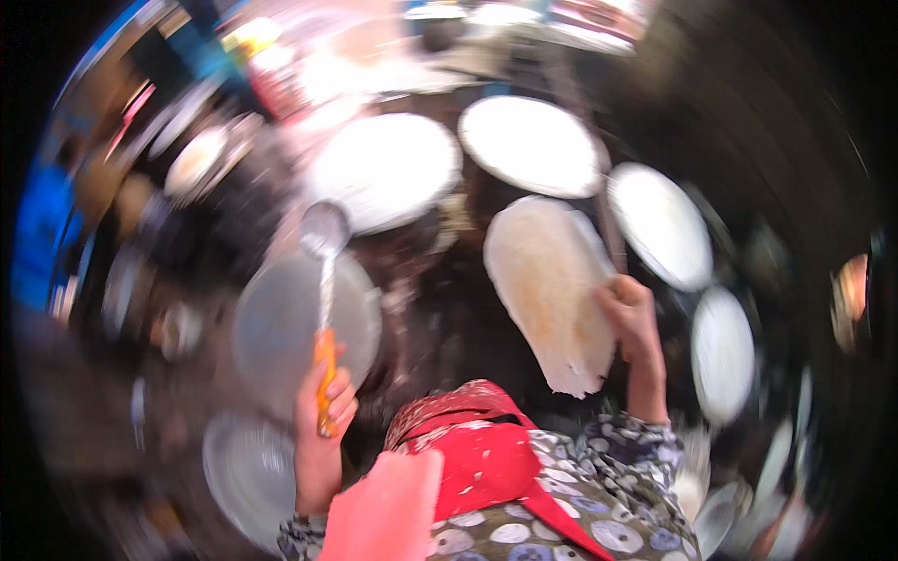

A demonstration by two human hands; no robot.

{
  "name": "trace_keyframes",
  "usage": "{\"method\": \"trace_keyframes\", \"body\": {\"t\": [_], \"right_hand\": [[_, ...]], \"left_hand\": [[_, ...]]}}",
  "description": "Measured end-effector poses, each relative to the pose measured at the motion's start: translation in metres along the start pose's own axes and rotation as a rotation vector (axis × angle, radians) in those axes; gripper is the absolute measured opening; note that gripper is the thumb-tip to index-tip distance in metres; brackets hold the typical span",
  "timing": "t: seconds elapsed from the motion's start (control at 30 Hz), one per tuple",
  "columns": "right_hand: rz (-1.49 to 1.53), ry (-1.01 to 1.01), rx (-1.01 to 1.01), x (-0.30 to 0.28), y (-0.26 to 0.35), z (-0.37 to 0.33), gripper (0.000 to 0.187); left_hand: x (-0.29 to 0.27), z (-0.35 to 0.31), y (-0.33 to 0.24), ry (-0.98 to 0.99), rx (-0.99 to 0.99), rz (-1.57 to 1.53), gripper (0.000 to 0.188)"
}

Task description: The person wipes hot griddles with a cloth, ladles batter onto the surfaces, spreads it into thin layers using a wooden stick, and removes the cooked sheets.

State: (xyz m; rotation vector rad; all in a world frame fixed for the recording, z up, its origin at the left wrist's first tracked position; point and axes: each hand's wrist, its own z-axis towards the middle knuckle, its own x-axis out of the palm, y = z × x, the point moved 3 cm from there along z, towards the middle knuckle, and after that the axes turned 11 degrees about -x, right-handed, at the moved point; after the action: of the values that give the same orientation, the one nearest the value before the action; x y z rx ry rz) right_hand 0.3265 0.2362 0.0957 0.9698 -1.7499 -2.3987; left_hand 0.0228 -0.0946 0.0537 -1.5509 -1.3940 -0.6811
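Observation:
My left hand [325, 402] is closed around the orange handle of a ladle [325, 227]. Its round, pale-coated head points away from me, over the far edge of a wide basin [267, 323] with a greyish-white surface. At the right, my right hand [633, 313] pinches the edge of a thin flatbread [543, 271]. The flatbread hangs long and limp, pale with light brown patches and a ragged near end. Motion blur softens everything, and the tips of my right fingers are partly hidden.
Several round white discs, among them a far-left one [388, 173] and a far-middle one [528, 145], curve around to the right. A pale bowl [248, 477] stands at the lower left. Another round pan [196, 161] lies farther left. Stacked dishes [720, 514] blur at lower right.

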Motion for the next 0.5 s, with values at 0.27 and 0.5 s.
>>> {"method": "trace_keyframes", "body": {"t": [0.27, 0.5], "right_hand": [[-0.133, -0.790, 0.168, -0.179, -0.090, -0.187, 0.029], [0.080, -1.737, 0.094, -0.270, -0.115, -0.456, 0.046]], "left_hand": [[0.070, 0.146, 0.088, 0.135, -0.719, 0.073, 0.036], [0.094, 0.193, 0.194, 0.144, -0.999, 0.234, 0.037]]}}
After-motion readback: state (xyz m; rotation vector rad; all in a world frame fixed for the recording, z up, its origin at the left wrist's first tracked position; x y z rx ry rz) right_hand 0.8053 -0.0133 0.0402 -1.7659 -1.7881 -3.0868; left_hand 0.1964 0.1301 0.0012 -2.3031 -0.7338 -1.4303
